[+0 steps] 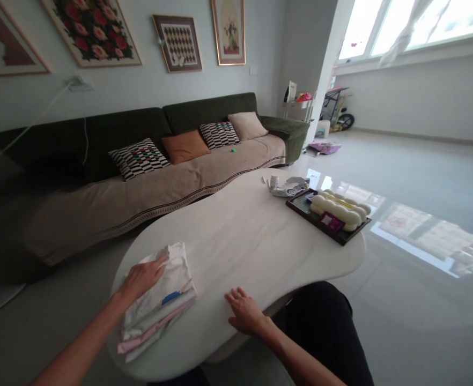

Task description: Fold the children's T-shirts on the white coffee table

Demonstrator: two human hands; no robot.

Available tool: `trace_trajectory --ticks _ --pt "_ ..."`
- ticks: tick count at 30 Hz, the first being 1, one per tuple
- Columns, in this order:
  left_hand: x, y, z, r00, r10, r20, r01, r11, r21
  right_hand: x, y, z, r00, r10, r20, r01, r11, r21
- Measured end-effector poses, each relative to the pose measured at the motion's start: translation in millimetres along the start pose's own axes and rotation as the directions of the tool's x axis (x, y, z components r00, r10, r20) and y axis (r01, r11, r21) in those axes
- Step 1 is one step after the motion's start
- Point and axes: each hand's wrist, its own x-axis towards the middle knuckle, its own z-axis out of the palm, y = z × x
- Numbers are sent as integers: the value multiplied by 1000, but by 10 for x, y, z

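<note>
White tabletop (240,241) mid-frame, green sofa (160,161) upper left, dark tray (298,209) at right (cream padded roll (341,209) inside), left hand (142,279), grip spread, on folded cloths (168,300) lower left, right hand (244,312) flat beside them, grip spread.

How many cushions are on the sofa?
4, along the sofa: patterned cushion at left, orange cushion, second patterned cushion, beige cushion at right. None looks hidden.

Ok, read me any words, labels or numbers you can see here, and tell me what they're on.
None can be read.
Purple label on the cream rolls in the tray: too small.
Crumpled wrapper beside the tray: blurred.
Blue mark on the folded cloths under the left hand: no letters discernible.
</note>
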Motion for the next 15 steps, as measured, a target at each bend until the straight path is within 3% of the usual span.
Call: trace_trajectory --ticks 3,5,7,8,10,12,15 --pt "-290 537 -271 972 236 2 -234 963 -134 39 -288 -265 970 -188 -154 201 976 79" --pt "-486 883 -389 933 358 42 -347 924 -162 86 -510 -376 894 -357 -270 375 927 19" --pt "-666 1095 -455 918 388 77 -371 913 -171 125 -659 -432 833 -469 -294 470 880 -72" --pt "-747 1134 -472 924 375 77 -357 917 -178 135 -687 -450 832 -481 -277 471 876 -107" --pt "-881 1094 -490 951 304 51 -291 940 -176 124 -648 -491 888 -411 -209 385 910 -153" --pt "-969 952 -502 977 213 30 -208 970 -129 67 -518 -568 949 -272 -158 242 953 -182" --pt "-1009 679 -545 989 134 62 -132 991 -24 -79 -291 -766 975 -151 -161 119 975 -188"
